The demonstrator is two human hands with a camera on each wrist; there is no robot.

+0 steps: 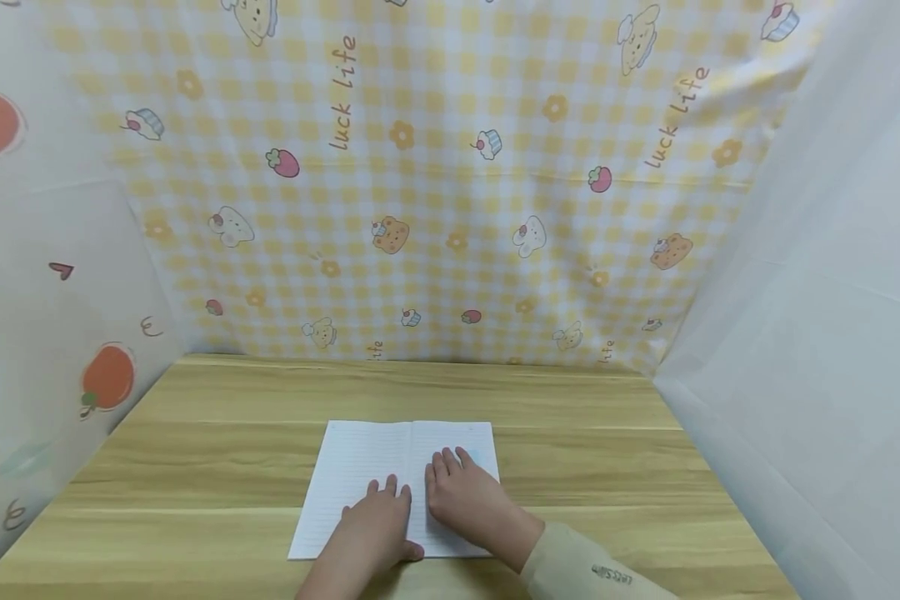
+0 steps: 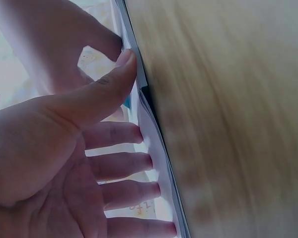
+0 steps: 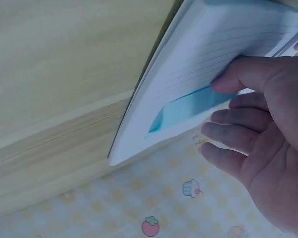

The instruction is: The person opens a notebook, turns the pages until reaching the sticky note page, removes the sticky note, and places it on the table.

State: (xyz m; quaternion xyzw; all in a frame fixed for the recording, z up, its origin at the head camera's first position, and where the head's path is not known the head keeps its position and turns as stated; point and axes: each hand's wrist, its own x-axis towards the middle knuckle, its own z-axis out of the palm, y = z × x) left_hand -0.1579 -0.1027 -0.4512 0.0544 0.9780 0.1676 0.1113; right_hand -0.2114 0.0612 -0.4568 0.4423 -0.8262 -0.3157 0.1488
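An open notebook [image 1: 360, 467] with white lined pages lies flat before me. My left hand [image 1: 375, 525] rests along its centre fold, fingertips on the left page and thumb at the near edge. Its fingers [image 2: 121, 166] are spread and straight in the left wrist view. On the right page is a light blue sticky note [image 3: 188, 109], mostly covered by my right hand [image 1: 468, 500] in the head view. The right thumb presses on the note in the right wrist view, and the other fingers extend beside it over the page.
The notebook lies near the front of a wood-grain table [image 1: 607, 467]. A yellow checked cloth [image 1: 450, 192] with cartoon prints hangs behind the table's back edge. White sheets [image 1: 817, 275] stand along both sides. A light sleeve [image 1: 585, 567] covers the right forearm.
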